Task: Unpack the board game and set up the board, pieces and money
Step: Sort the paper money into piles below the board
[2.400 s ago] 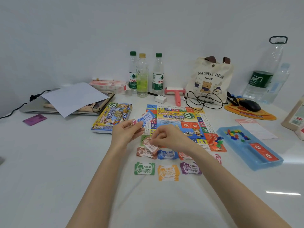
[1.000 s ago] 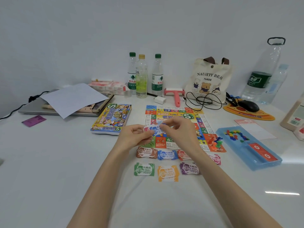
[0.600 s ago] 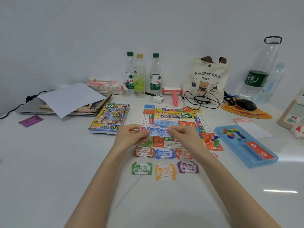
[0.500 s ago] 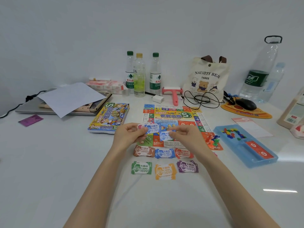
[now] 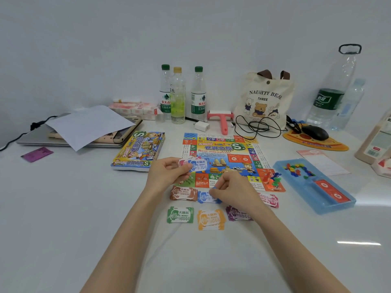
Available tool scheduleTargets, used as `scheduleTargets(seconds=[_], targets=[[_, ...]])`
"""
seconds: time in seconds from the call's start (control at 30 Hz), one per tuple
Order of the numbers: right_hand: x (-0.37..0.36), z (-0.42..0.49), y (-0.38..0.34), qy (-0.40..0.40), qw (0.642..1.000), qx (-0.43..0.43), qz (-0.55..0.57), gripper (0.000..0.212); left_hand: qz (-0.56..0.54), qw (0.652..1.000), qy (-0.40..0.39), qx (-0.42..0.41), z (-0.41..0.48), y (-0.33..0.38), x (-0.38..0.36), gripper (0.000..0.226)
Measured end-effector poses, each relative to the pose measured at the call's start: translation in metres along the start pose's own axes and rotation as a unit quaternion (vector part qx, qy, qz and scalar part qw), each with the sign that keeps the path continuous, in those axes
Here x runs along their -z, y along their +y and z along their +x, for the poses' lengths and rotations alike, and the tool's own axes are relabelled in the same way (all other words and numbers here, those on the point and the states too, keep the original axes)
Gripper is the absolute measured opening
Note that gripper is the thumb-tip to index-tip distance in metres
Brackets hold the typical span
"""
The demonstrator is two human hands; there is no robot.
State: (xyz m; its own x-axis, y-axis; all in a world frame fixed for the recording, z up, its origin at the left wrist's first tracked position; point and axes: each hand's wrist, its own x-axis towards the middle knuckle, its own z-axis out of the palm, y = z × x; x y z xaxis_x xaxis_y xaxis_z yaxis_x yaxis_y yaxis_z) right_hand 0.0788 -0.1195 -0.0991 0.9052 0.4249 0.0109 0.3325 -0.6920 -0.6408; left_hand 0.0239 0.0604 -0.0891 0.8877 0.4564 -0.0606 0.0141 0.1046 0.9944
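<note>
Several money notes point(image 5: 198, 164) between left fingers point(image 5: 182, 172)

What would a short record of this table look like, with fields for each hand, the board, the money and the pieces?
left hand: holds a fan of notes over the board
right hand: pinches a blue note at the blue pile
board: unfolded, lying flat
money: brown pile, green pile, orange pile, purple pile, pink pile, in two rows before the board
pieces: some on the board's near right corner, more in the blue tray
game box: left of the board
</note>
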Motion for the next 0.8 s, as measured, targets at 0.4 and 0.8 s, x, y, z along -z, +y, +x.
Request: scheduleTargets(seconds=[0.4, 0.8], targets=[[-0.001, 0.002, -0.003, 0.127, 0.982, 0.077, 0.117, 0.017, 0.001, 1.000, -0.023, 0.007, -0.001, 0.000, -0.001, 0.018], [0.016, -0.002, -0.001, 0.066, 0.966, 0.019, 0.248, 0.002, -0.003, 0.999, -0.037, 0.015, 0.000, -0.002, -0.001, 0.021]])
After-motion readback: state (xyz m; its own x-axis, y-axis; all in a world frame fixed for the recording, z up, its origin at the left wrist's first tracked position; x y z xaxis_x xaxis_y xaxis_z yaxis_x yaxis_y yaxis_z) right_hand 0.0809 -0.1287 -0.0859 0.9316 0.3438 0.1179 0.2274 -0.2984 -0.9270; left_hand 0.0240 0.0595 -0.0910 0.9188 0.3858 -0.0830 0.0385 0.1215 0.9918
